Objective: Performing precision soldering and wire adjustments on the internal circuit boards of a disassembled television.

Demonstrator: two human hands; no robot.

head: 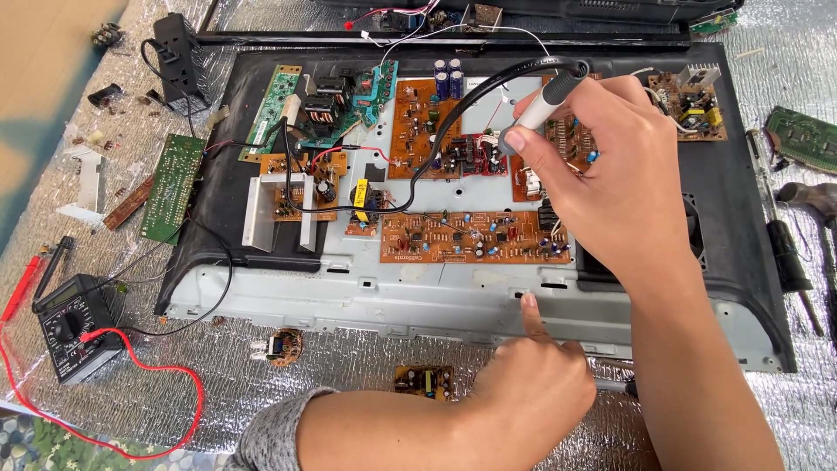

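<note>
Under the right hand (602, 166), an opened flat-screen chassis (436, 301) lies back-up on a silver foil-covered counter (349, 392), its grey metal plate carrying several orange circuit boards. That hand pinches a grey-handled soldering iron (547, 103) between thumb and fingers, the tool's tip hidden among the components of the board beneath, so what it touches cannot be made out; the palm also covers part of an orange board (571, 139). From the iron's top a black cable (436, 139) loops away to the left of the hand across the boards. Nearer the person, the left hand (532, 384) is mostly curled, its forefinger stretched out and pressing on the chassis's grey lower edge; a dark tool handle (615, 384) peeps out from behind it, largely hidden, and whether that hand grips it cannot be told. Just beyond that fingertip sits a long orange board (471, 237). Far to the left of both hands, a black multimeter (70, 327) rests with a red lead (157, 384) curling around it. Close to the left wrist lies a small loose board (425, 381). Right of the right forearm, screwdrivers (785, 253) and a hammer (811, 196) lie partly cut off by the frame's edge.
</note>
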